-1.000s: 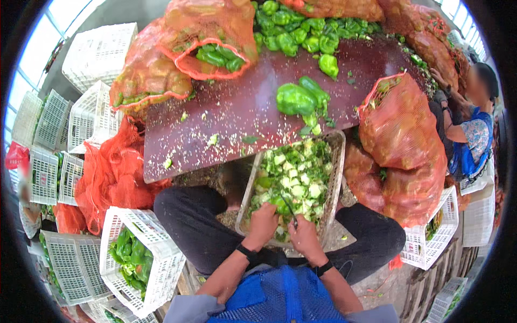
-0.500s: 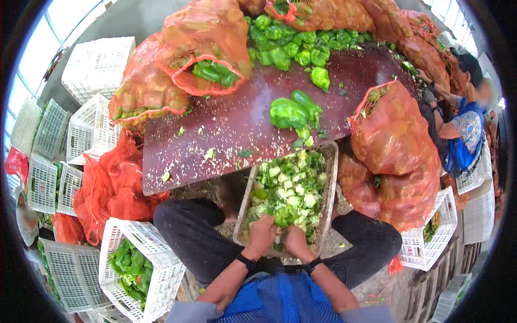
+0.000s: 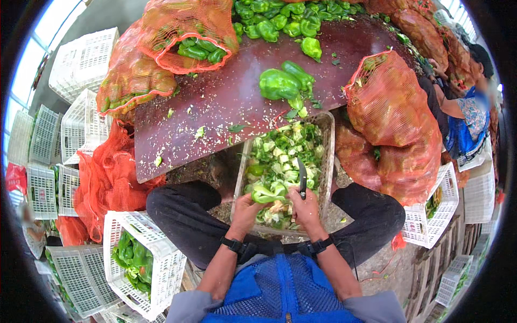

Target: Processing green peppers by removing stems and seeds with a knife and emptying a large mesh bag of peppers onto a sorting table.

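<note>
Half a second ago your hands were close together low in the tray, with the knife hidden; now its dark curved blade shows, pointing toward the tray's far edge. The green pepper between your hands now shows a pale, opened side. Your left hand pinches its left end over the tray's near left corner. Your right hand is closed round the knife handle at the pepper's right end; you cannot tell whether its thumb touches the pepper. Both forearms reach up from below, angled slightly inward, with the hands just inside the tray's near edge. The whole peppers lie unmoved on the table, near its near edge, beyond the tray.
</note>
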The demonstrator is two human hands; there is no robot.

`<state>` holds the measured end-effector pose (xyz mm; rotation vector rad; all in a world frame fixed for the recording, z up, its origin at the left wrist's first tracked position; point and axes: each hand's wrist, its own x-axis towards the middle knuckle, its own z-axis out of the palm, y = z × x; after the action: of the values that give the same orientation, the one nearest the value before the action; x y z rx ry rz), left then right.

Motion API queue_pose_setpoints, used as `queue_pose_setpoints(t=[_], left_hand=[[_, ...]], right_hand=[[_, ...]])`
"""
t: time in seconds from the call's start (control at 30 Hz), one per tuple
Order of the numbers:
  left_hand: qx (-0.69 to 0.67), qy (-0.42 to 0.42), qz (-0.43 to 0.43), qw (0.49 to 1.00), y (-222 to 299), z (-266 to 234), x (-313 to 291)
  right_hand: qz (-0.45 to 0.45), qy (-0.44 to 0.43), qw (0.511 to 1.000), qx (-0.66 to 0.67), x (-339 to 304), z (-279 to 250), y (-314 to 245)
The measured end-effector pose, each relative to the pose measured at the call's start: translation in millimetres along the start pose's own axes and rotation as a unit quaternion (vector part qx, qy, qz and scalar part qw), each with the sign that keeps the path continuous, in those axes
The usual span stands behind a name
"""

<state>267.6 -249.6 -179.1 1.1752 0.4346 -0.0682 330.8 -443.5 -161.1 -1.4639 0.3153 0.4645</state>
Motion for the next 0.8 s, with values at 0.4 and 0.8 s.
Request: queue_pose_setpoints(t=[0.4,0.8], left_hand=[[-0.061,-0.001,-0.05,0.997,3.1,6.6,-0.6],[0.151,0.183,0.156,0.959,75.3,4.7,-38.0]], right_hand=[[-0.051,-0.077,0.988,-0.127,2.7,-2.2,17.7],[-0.259,-0.042,0.758,-0.598,54.2,6.4,25.0]])
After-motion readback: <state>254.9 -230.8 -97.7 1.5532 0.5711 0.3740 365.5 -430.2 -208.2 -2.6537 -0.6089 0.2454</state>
